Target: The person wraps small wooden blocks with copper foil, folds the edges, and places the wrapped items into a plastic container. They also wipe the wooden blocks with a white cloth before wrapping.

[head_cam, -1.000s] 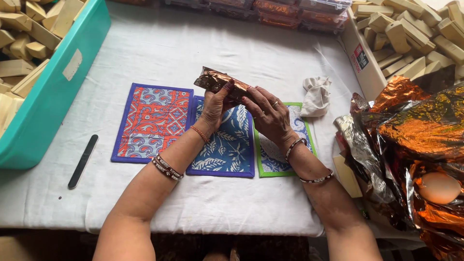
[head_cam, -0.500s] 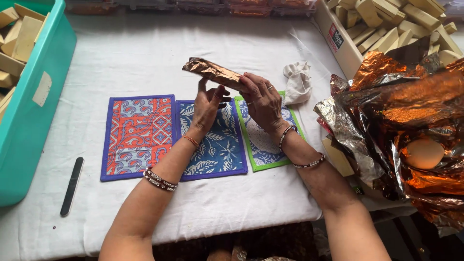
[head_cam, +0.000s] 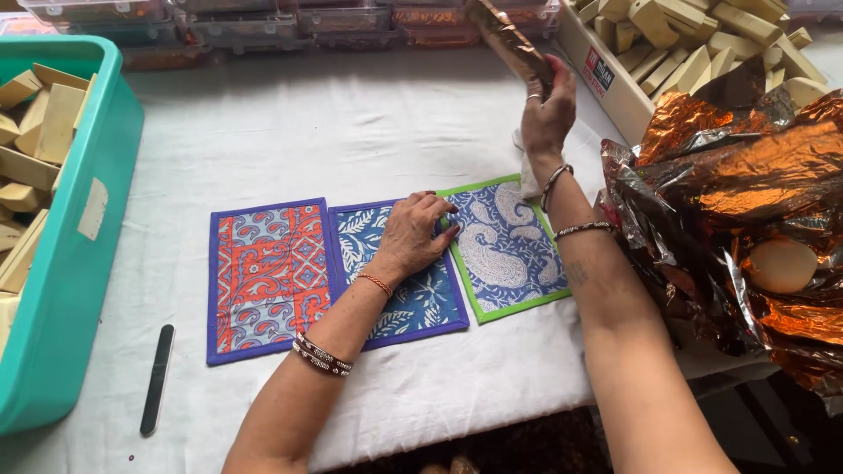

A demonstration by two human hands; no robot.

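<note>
Where mats (head_cam: 386, 272) lie, white tablecloth (head_cam: 334, 132) (creased)

We see a table w/ white cloth (head_cam: 351, 132) filling most of the view, lit evenly, soft daylight-type light. Far edge: row of clear plastic boxes (head_cam: 290, 22). Left: teal bin (head_cam: 83, 290) w/ pale blocks. Far right: cardboard box (head_cam: 615, 88), more blocks. Near right, dark floor (head_cam: 781, 430) below the table edge.

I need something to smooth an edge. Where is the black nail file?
In the head view the black nail file lies on the white cloth at the lower left, between the teal bin and the orange-patterned mat, well clear of the left hand.
</note>
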